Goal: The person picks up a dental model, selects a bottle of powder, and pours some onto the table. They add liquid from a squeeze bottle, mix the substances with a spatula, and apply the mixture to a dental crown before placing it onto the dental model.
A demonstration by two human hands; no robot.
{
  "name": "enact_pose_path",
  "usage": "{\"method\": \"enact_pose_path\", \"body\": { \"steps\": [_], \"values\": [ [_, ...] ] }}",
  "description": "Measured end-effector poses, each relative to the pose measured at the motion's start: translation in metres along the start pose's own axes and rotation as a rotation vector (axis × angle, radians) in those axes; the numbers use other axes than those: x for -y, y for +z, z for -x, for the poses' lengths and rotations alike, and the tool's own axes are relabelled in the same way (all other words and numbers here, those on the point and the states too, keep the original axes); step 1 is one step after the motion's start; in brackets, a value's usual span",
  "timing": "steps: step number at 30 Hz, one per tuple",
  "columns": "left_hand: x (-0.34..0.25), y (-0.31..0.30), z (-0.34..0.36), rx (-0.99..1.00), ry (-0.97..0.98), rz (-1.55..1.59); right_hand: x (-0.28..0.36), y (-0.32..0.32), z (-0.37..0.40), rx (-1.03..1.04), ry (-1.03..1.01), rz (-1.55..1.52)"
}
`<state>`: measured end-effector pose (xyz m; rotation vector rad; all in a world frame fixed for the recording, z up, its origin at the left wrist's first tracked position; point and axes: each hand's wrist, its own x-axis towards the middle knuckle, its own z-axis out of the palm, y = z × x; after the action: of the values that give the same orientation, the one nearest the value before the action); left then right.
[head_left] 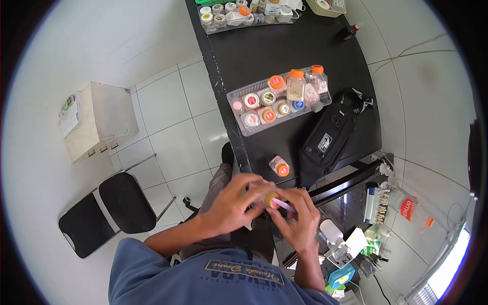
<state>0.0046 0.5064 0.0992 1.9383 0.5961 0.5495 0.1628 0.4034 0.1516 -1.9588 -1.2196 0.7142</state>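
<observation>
In front of my torso, my left hand [236, 203] is closed with its fingertips around a small round yellowish piece [272, 200], which looks like a jar or its lid. Motion blur hides its exact shape. My right hand [299, 217] comes in from the other side, its thumb and fingers closed on a thin pale purple stick-like piece [284, 205] beside the yellowish one. On the black table just beyond my hands lies a small clear jar with an orange lid [280, 166].
A clear plastic basket [245, 129] of lidded jars stands on the black table [264, 51], near a black bag [328, 137]. Another organizer [218, 29] sits at the far end. Right of me are a white bottle [331, 231] and a large plastic bottle [406, 207]. A black chair [127, 202] stands left.
</observation>
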Motion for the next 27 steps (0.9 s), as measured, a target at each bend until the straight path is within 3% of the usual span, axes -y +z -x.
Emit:
{"method": "enact_pose_path", "body": {
  "steps": [6, 7, 11, 14, 18, 21, 27],
  "values": [
    [0.041, -0.067, -0.06, -0.169, -0.018, -0.142, 0.02, 0.029, -0.07, 0.032, 0.004, -0.025],
    [0.052, -0.075, -0.074, -0.267, -0.041, -0.133, 0.019, 0.03, -0.075, 0.029, 0.018, -0.016],
    [0.114, -0.099, -0.142, -0.468, -0.111, -0.131, 0.027, 0.021, -0.095, 0.034, 0.108, 0.014],
    [0.159, -0.1, -0.193, -0.496, -0.127, -0.07, 0.033, 0.018, -0.11, 0.02, 0.161, 0.02],
    [0.193, -0.088, -0.235, -0.434, -0.105, -0.095, 0.037, 0.013, -0.136, 0.047, 0.177, 0.024],
    [0.201, -0.091, -0.255, -0.315, 0.019, -0.191, 0.037, 0.011, -0.162, 0.038, 0.123, 0.019],
    [0.215, -0.093, -0.256, -0.213, 0.037, -0.238, 0.051, -0.007, -0.225, 0.086, 0.132, 0.035]
  ]
}}
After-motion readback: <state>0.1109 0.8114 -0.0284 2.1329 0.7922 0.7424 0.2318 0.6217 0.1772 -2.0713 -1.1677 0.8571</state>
